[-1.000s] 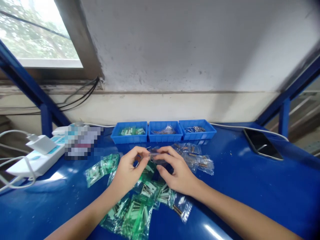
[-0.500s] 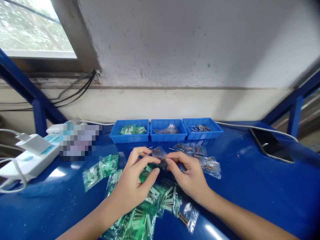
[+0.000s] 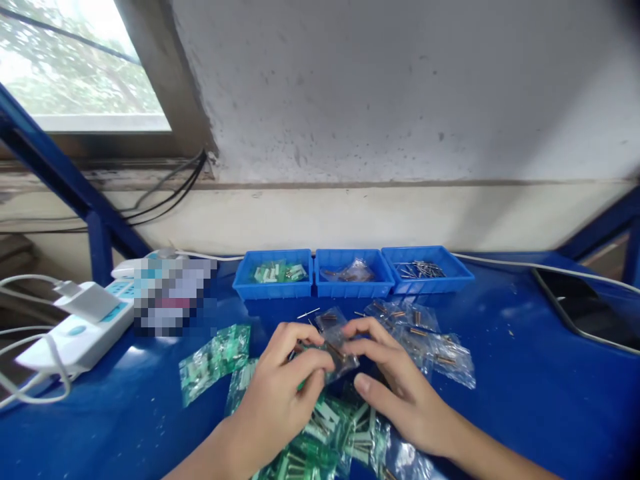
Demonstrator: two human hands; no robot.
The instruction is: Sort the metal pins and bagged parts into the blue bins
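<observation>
a small clear bag point(image 3: 346, 364) with brown metal pieces inside is between the two hands, above the surface point(image 3: 505, 400), near its middle. the left hand point(image 3: 280, 390) has bent fingers and it grasps this bag at the left side. the right hand point(image 3: 403, 387) is loosely spread: its fingertips are at the right upper part of the bag, and its thumb is apart from the fingers. if these fingertips press on the bag, i cannot tell.

just behind the bag there is a second clear bag point(image 3: 329, 318), and some thin pins point(image 3: 309, 313) lie loose beside it. below the hands there is a heap of green bags point(image 3: 323, 427), with white and metal pieces inside; the hands hide a part of it. one more green packet point(image 3: 215, 360) lies to the left. to the right of the heap, behind the right hand, several clear packets point(image 3: 450, 360) overlap each other.

along the wall point(image 3: 350, 213) three blue trays stand in a row. the left tray point(image 3: 273, 291) holds green packets, the middle tray point(image 3: 355, 291) clear plastic, and the right tray point(image 3: 434, 287) metal pins. a phone point(image 3: 590, 310) lies at the far right, and a white power strip point(image 3: 75, 353) at the left.
</observation>
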